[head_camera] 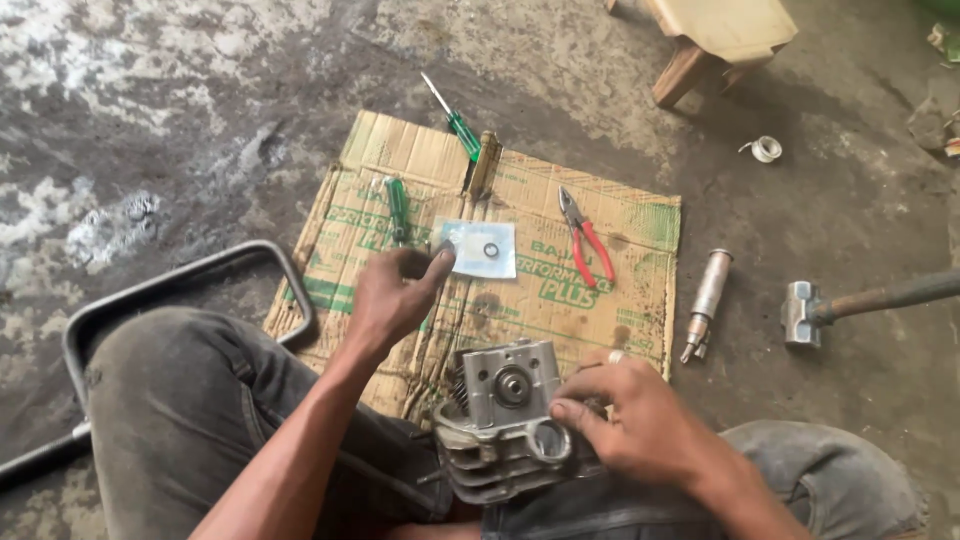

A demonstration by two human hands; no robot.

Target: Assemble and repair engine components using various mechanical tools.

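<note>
Metal engine part (500, 420), low centre of frame, looks heavy, rigid, finned; probably best gripped by its solid body, not the fins. Right hand (640, 425) wraps its side, fingers curled on it. Left hand (395, 295) pinches a corner of the small clear packet (480, 248) on cardboard (610, 300). Rough, stained concrete floor (150, 120); pliers (585, 235) nearby.

A flattened cardboard sheet (600, 300) lies on the stained concrete floor (150, 120). Beside it rest a hammer (805, 312), a metal cylinder (708, 300) and a wooden stool (715, 40).
</note>
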